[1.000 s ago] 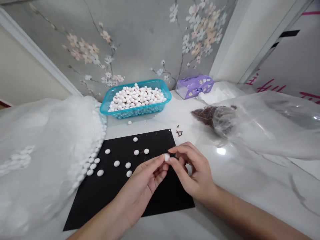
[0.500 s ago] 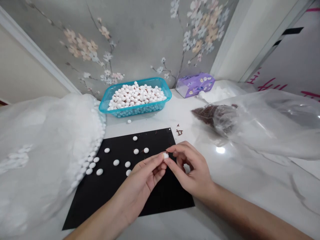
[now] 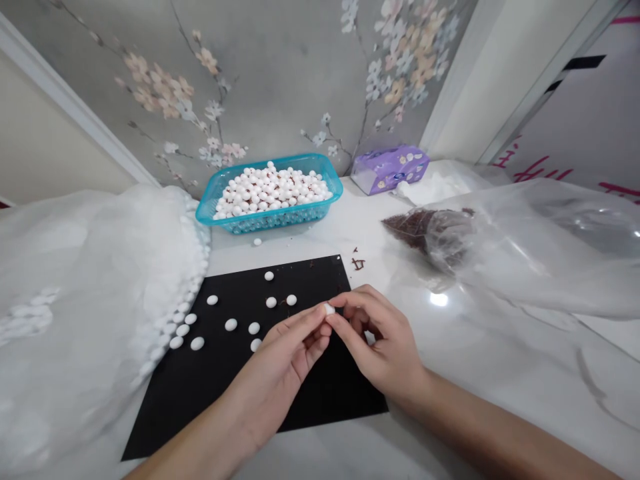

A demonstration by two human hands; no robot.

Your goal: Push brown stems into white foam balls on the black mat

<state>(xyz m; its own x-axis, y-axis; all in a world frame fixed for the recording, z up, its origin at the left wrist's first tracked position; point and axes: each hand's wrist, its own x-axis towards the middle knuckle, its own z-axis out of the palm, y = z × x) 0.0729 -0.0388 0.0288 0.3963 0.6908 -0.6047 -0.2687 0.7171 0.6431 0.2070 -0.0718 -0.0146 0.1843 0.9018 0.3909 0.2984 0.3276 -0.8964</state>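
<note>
Between my two hands, above the black mat (image 3: 210, 400), is a small white ball (image 3: 329, 309). My left hand (image 3: 287, 363) pinches it between thumb and fingers. From the right, the thumb and forefinger of my right hand (image 3: 385, 340) close on the same ball, their tips at its edge. Whether a small brown piece is also between those fingertips is hidden. Several loose white balls (image 3: 231, 325) lie on the mat left of my hands, one of them partly behind my left hand. Thin brown bits (image 3: 291, 300) lie close to one ball.
A blue basket (image 3: 270, 220) full of white balls with brown bits stands at the back. At left bulges a clear bag (image 3: 90, 300) of white balls. A bag of brown pieces (image 3: 425, 230) lies right, brown scraps (image 3: 358, 264) nearby, a purple tissue pack (image 3: 390, 170) behind.
Both hands stay almost in place around the white ball. The brown speck seen earlier at the ball by my right fingertips no longer shows. The view has shifted very slightly.
</note>
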